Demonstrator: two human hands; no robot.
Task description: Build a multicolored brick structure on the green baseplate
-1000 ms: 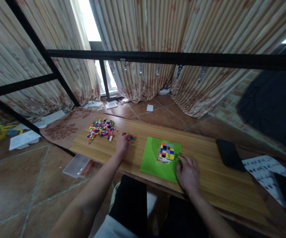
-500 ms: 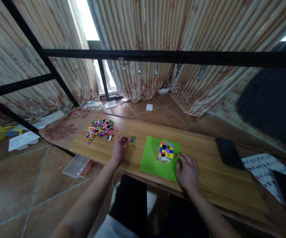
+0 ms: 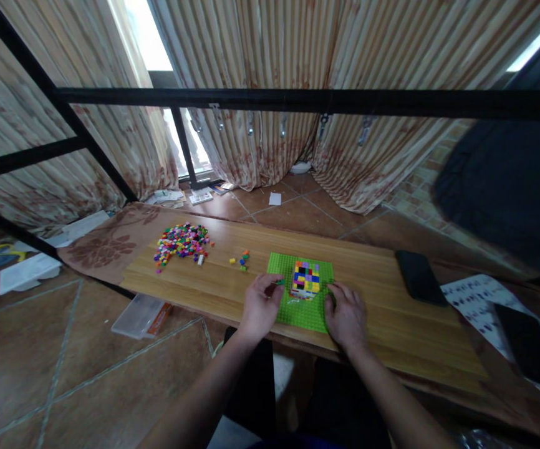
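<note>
A green baseplate lies on the wooden table with a block of many-coloured small bricks built on it. My left hand rests at the plate's left edge, fingers pinched on a small green piece beside the block. My right hand sits on the plate's right front corner, fingers curled against it next to the block. A heap of loose coloured bricks lies at the table's left, with a few stray bricks between heap and plate.
A black phone lies on the table to the right, printed paper beyond it. A clear plastic box sits on the tiled floor at left. A black metal frame bar crosses in front of curtains.
My left hand has left the stray bricks and moved right to the baseplate's left edge, pinching a small piece. The right hand stays at the plate. The view shifted slightly.
</note>
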